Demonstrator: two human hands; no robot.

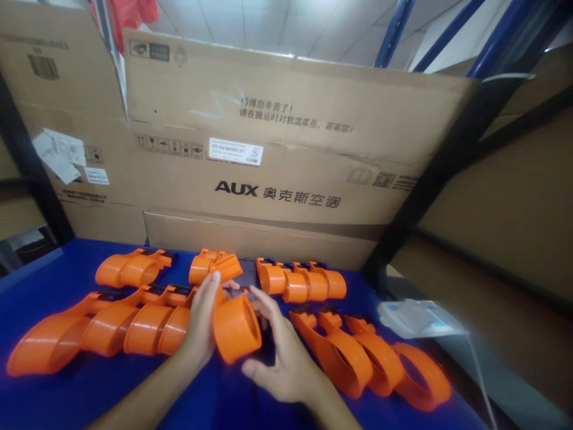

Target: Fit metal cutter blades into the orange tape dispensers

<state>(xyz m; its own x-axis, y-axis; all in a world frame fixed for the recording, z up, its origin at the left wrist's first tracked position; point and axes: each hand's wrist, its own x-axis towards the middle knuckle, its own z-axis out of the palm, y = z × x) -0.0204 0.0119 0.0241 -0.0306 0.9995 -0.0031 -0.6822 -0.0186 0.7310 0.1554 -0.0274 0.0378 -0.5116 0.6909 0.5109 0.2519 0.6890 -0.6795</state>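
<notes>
Over the middle of the blue table I hold an orange plastic ring with an arm at its top [236, 328]. My left hand [202, 325] grips it from the left, thumb up along its arm; the other fingers are mostly hidden behind. On the other side, my right hand [285, 352] is spread, thumb apart from the curved fingers. Its fingertips come close to the ring's upper edge, and I cannot tell whether they touch. Similar orange rings with dark clips [147, 328] stand in a row to the left, partly behind my left hand. More lie at the right [349, 358].
Behind my hands are further orange pieces [215, 267] and a short row [302, 283]. Large cardboard sheets [277, 125] form the back wall. A dark metal post [412, 197] rises at the right, near a clear plastic box [416, 318]. The blue table surface [228, 394] shows in front.
</notes>
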